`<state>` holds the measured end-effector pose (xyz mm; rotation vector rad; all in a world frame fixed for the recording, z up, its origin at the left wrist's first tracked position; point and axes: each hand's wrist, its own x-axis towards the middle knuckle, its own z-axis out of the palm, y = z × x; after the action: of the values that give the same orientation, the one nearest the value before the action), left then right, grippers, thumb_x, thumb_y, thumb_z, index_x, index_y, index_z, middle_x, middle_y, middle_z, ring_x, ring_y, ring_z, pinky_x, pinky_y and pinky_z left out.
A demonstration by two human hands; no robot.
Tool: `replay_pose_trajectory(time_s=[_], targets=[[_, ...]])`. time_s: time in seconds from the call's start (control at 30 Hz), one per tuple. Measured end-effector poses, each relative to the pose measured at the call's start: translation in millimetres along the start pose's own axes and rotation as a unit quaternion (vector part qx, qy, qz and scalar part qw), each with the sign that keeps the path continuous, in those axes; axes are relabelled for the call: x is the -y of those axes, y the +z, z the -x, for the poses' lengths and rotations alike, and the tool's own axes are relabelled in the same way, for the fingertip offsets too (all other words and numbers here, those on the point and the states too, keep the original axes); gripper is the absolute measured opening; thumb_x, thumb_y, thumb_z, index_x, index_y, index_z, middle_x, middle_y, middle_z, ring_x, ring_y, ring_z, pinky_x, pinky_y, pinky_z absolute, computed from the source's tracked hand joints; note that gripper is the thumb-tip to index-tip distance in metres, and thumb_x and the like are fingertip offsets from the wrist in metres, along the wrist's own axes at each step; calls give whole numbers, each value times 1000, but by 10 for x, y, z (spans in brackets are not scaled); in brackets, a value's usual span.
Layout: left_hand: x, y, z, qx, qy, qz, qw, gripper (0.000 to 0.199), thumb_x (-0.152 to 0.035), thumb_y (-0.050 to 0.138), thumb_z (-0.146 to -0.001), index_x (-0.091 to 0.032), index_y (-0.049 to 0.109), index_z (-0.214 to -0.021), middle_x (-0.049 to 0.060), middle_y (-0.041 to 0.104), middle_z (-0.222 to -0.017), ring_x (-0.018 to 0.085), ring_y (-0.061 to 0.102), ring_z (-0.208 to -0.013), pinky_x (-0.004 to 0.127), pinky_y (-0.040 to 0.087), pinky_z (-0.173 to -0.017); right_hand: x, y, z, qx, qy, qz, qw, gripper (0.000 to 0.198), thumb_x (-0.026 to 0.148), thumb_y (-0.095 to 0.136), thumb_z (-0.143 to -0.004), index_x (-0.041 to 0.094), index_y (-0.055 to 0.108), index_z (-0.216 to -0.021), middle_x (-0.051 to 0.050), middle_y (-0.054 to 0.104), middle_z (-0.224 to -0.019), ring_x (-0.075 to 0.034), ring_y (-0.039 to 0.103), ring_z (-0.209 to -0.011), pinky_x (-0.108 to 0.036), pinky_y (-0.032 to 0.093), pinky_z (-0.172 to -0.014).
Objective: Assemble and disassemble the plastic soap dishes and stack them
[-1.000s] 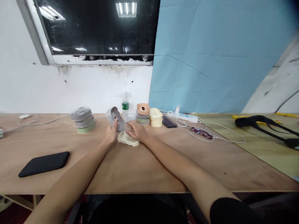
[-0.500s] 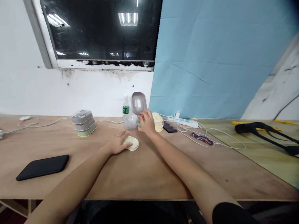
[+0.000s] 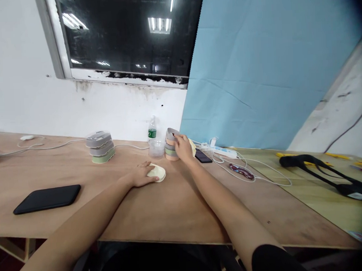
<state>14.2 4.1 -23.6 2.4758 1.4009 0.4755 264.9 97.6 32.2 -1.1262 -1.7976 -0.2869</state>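
Note:
My left hand (image 3: pixel 141 174) lies low over the table, its thumb and fingers around the left end of a flat cream oval piece (image 3: pixel 159 174) that looks like a lid. Farther back, my right hand (image 3: pixel 184 148) has its fingertips on a grey plastic container (image 3: pixel 170 135), tilted at the top of a stack. Below it sits a stack of grey, green and peach containers (image 3: pixel 171 154). Cream containers (image 3: pixel 193 148) are mostly hidden behind my right hand. Clear plastic containers (image 3: pixel 156 149) stand just left of the stack.
A clear bottle with a green label (image 3: pixel 152 131) stands near the wall. On the left are stacked grey and green boxes (image 3: pixel 100 147) and a black phone (image 3: pixel 47 199). To the right lie a dark phone (image 3: pixel 203 155), a power strip (image 3: pixel 224 151), cables and a black strap (image 3: pixel 325 172).
My right hand has lowered the grey container from in front of the wall to the top of the stack. My left hand stays at the cream piece. The view has shifted slightly.

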Motion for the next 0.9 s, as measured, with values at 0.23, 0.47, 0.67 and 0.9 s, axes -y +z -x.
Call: replay_pose_trajectory(time_s=[0.23, 0.47, 0.67, 0.9], targets=[[97, 41, -50, -36, -33, 10, 999, 97, -80, 57, -62, -19, 47, -138, 16, 26, -153, 38, 40, -131, 44, 35, -106, 168, 93, 219, -12, -86, -20, 996, 29, 19, 42, -90, 18, 64, -109, -11, 57, -108, -24, 53, -106, -38, 44, -95], [37, -141, -31, -161, -49, 7, 986, 65, -69, 35, -86, -18, 64, -114, 10, 65, -117, 27, 60, -105, 33, 43, -88, 348, 322, 574, 131, -223, -59, 964, 37, 11, 45, -84, 21, 60, -116, -8, 62, -106, -21, 56, -101, -35, 47, -88], [60, -264, -24, -235, -146, -23, 961, 61, -63, 27, -91, -19, 65, -73, 8, 69, -78, 21, 62, -76, 28, 39, -65, 455, 218, 628, 162, -227, -65, 958, 36, 18, 45, -88, 20, 57, -121, -8, 63, -114, -21, 56, -104, -34, 45, -90], [224, -196, -71, -191, -152, -3, 970, 49, -61, 42, -85, -20, 68, -84, 7, 71, -86, 22, 63, -77, 28, 42, -64, 581, 175, 607, 317, -275, -54, 906, 69, 70, 59, -73, 21, 58, -122, -10, 63, -115, -24, 59, -100, -36, 45, -86]])
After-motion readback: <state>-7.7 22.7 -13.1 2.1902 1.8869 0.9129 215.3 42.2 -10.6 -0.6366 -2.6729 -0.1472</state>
